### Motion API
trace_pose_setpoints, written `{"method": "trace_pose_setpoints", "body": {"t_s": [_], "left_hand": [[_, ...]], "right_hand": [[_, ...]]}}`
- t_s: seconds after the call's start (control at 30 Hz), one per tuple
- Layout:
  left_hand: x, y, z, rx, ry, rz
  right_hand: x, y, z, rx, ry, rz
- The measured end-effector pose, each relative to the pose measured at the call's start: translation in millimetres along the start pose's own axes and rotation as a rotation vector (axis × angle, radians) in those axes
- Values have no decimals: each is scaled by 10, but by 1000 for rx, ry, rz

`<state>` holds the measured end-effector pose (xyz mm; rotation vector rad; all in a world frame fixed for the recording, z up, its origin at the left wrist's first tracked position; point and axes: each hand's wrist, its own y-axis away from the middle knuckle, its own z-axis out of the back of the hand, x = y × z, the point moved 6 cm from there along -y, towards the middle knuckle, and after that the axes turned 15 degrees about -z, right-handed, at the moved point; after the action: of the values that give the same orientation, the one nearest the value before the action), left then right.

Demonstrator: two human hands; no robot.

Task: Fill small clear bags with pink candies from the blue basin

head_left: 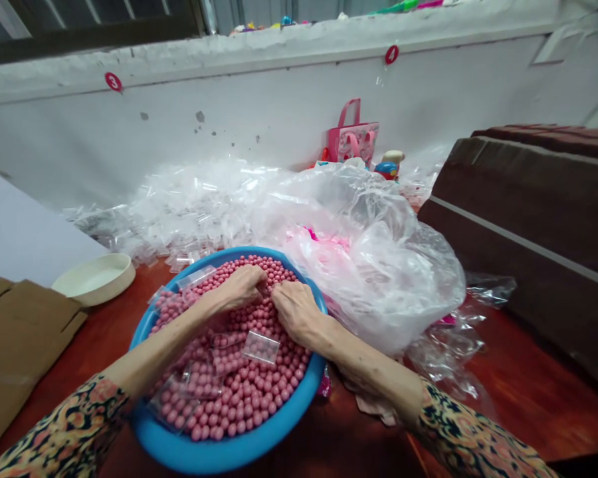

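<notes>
A blue basin (232,458) on the table is filled with pink round beads (249,398). My left hand (244,287) and my right hand (296,312) are over its far half, close together and low against the beads. Both have their fingers curled in a pinch; whatever lies between the fingertips is hidden. Several small transparent plastic boxes lie on the beads, among them one box (260,347) just below my hands and another box (196,277) near the far left rim.
A large heap of transparent plastic pieces (179,206) lies along the wall, beside a big plastic bag (379,265) with pink items inside. A cream round tray (97,279) and brown cardboard (20,345) are left. Dark brown stacked sheets (528,219) stand right. A pink bag (353,139) stands behind.
</notes>
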<state>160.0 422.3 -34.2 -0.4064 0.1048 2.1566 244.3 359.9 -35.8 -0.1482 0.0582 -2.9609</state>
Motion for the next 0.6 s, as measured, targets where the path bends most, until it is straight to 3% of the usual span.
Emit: {"method": "trace_pose_setpoints", "body": {"t_s": [0.23, 0.6], "left_hand": [[-16, 162, 246, -179, 278, 74], [-177, 356, 388, -240, 404, 123]], "right_hand": [[-199, -27, -32, -179, -183, -131], [-228, 101, 152, -222, -533, -157]]}}
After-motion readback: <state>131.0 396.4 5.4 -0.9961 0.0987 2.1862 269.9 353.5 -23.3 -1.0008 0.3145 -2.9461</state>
